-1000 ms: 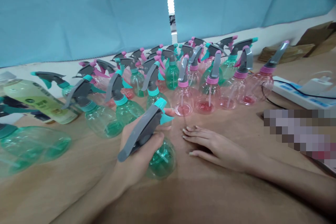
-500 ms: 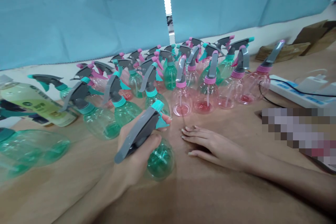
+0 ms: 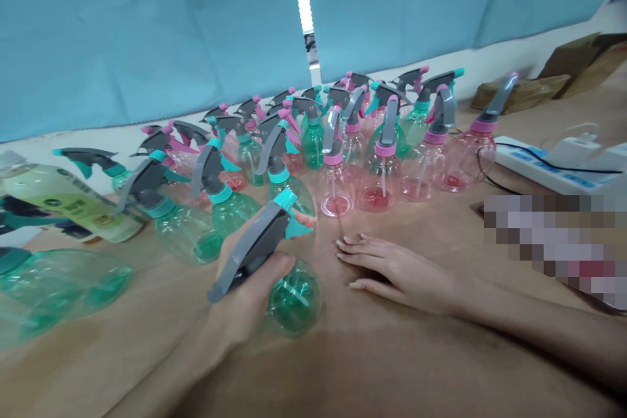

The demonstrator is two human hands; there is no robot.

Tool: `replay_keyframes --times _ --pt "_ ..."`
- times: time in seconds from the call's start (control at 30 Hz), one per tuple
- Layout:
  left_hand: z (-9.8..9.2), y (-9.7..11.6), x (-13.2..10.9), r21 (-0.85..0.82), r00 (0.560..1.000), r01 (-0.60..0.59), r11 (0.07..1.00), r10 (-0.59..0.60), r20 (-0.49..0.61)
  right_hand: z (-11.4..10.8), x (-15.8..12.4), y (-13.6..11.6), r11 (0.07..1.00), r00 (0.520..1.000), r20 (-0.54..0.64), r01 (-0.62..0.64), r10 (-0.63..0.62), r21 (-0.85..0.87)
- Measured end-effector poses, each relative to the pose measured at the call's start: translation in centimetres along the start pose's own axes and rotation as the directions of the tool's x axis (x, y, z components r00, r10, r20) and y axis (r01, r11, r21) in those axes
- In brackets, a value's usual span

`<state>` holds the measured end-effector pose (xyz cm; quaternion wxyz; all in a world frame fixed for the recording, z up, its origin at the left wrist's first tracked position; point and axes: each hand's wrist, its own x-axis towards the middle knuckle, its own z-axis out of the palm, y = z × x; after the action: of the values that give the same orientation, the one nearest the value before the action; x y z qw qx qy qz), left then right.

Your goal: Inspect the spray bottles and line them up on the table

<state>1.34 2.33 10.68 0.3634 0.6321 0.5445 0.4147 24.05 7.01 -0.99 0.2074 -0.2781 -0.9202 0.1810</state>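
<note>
While left fingers (image 3: 280,268) grip a green bottle (image 3: 296,302), right fingers (image 3: 365,249) outstretched, pink bottles (image 3: 382,176) ahead, power strip (image 3: 537,166) alongside

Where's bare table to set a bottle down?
Bare table shows between the left forearm and right forearm, nearer than the held green bottle; also left of the left forearm, nearer than the leftmost green bottles. Beyond the left hand and right hand, spray bottles crowd together.

Plenty of Shine, Mostly Plastic

From here the green spray bottle (image 3: 295,305) looks like see-through, glossy plastic, its grey trigger head (image 3: 251,247) smooth but duller. The pink bottles (image 3: 375,181) gleam too. Behind, the blue sheet (image 3: 147,32) resembles creased, matt cloth; the tabletop (image 3: 392,366) looks smooth.
</note>
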Motion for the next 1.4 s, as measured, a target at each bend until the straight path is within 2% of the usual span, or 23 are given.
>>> replay_keyframes --times 0.1,0.23,0.43,0.53,0.63,0.73,0.97,1.17,1.4 --pt "-0.1 -0.5 -0.1 -0.011 1.0 -0.01 1.0 0.01 -0.005 -0.1 0.1 -0.1 1.0 1.0 0.007 0.0 0.0 -0.017" --pt "0.0 -1.2 -0.4 -0.027 0.994 0.085 0.996 -0.087 -0.069 -0.2 0.1 -0.2 1.0 1.0 -0.012 0.007 -0.007 0.009" --pt "0.3 -1.0 -0.4 -0.008 0.99 0.106 0.994 -0.107 -0.09 0.0 0.0 -0.1 1.0 1.0 -0.022 0.012 -0.012 0.018" --pt "0.3 -0.9 -0.3 -0.014 0.992 0.077 0.997 -0.078 -0.103 0.0 0.0 -0.1 0.999 0.999 -0.035 0.016 -0.015 0.038" --pt "0.3 -0.7 -0.2 -0.055 0.997 0.037 0.998 -0.041 -0.072 0.0 0.0 -0.1 0.999 0.999 -0.03 0.017 -0.016 0.036" --pt "0.4 -0.6 -0.3 -0.065 0.998 0.046 0.997 -0.049 -0.046 -0.1 0.0 -0.1 1.0 1.0 -0.011 0.009 -0.009 0.02" --pt "0.2 -0.8 -0.4 -0.004 0.993 0.09 0.996 -0.09 -0.08 0.0 0.0 -0.1 0.999 0.999 -0.031 0.015 -0.014 0.041" --pt "0.2 -0.9 -0.4 -0.012 0.996 0.055 0.998 -0.056 -0.075 0.1 0.0 0.0 0.999 1.0 -0.021 0.015 -0.014 0.031" --pt "0.3 0.2 -0.2 -0.009 1.0 -0.004 1.0 0.003 -0.024 -0.1 0.0 -0.1 1.0 1.0 0.003 0.003 -0.003 0.011"
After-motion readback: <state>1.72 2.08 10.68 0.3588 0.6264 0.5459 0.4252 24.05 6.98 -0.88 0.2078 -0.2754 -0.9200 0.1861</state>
